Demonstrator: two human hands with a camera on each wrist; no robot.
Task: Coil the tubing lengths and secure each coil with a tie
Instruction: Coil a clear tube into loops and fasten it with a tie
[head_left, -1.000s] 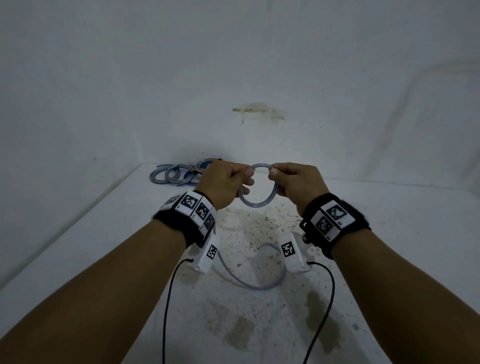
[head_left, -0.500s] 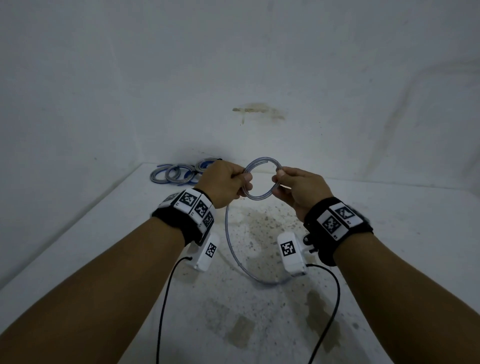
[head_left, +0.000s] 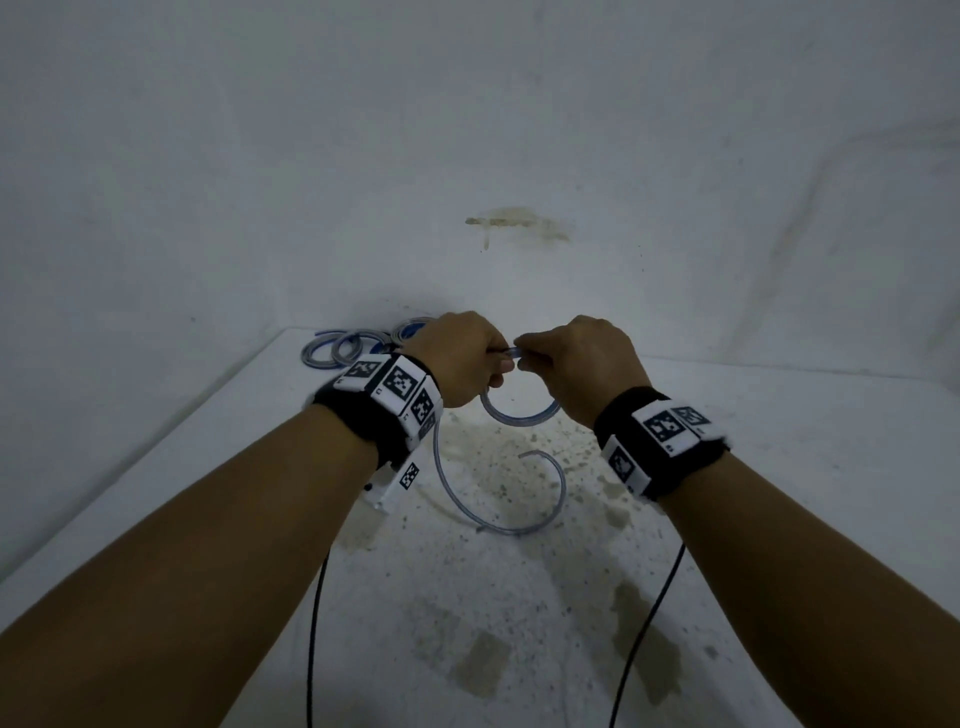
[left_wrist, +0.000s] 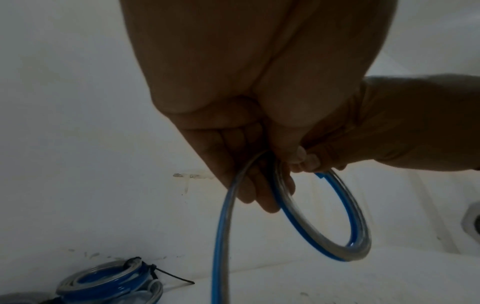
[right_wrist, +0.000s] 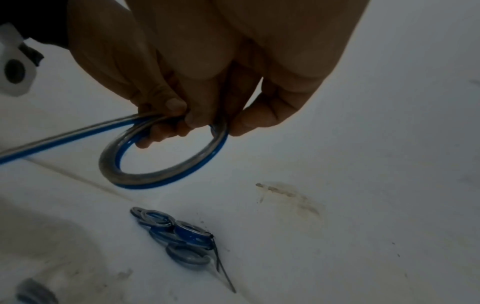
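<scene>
Nearest the camera, the free tail of the clear, blue-striped tubing (head_left: 498, 519) lies on the speckled white surface (head_left: 519, 623) in an open curve, its cut end curling up and back toward the hands; half a second ago it hung as one plain arc between the wrist cameras. From there the tail climbs at the left to the left hand (head_left: 457, 358), whose curled fingers clamp the gathered turns. The loop (head_left: 519, 415) now hangs below the knuckles, its plane close to upright, where earlier it stood above them. The right hand (head_left: 576, 364) pinches the top of the same loop, and the two hands have drawn closer, thumbs almost touching. Farther back, by the left corner of the wall, lies a pile of finished coils (head_left: 353, 345); a black tie (right_wrist: 221, 265) binds one.
</scene>
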